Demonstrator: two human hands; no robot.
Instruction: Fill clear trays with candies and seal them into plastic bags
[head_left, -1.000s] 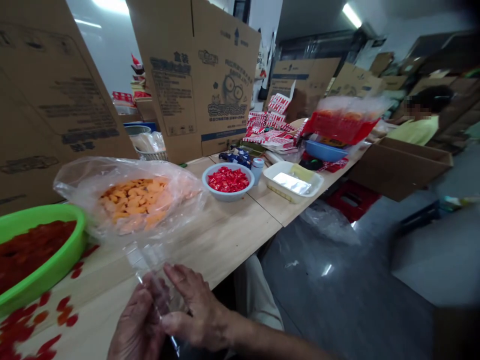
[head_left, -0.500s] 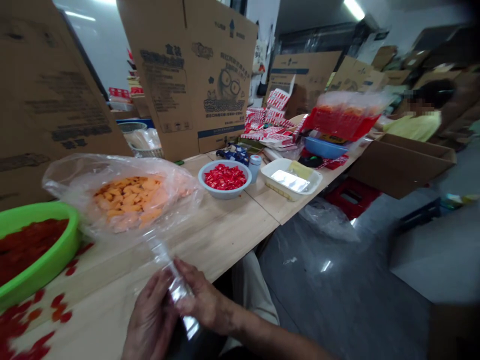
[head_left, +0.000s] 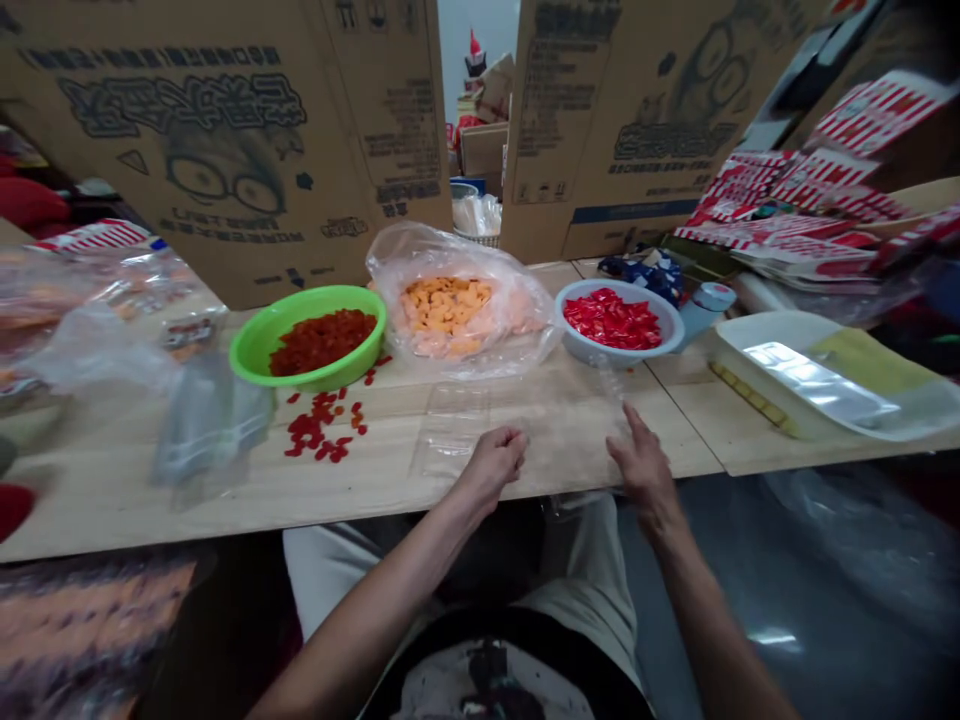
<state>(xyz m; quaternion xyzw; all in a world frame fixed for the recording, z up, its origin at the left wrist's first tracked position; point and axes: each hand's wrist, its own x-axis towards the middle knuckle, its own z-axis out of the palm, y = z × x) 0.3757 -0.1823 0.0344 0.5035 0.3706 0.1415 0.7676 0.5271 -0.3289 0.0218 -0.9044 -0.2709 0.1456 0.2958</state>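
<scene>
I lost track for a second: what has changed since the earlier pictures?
The left hand and right hand have moved apart; the clear plastic between them now looks spread out. Their grip is unclear. The view swung left. The green basin, bag of orange pieces and bowl of red packets stayed put.

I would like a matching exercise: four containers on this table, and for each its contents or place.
1. Bright green round basin
2. Open clear plastic bag
3. Pale blue round bowl
4. White rectangular shallow tray

A. Farthest right of these four
B. Holds shiny red pieces
C. Holds orange pieces
D. Holds dark red pieces

Pairs: 1-D; 2-C; 3-B; 4-A
</scene>
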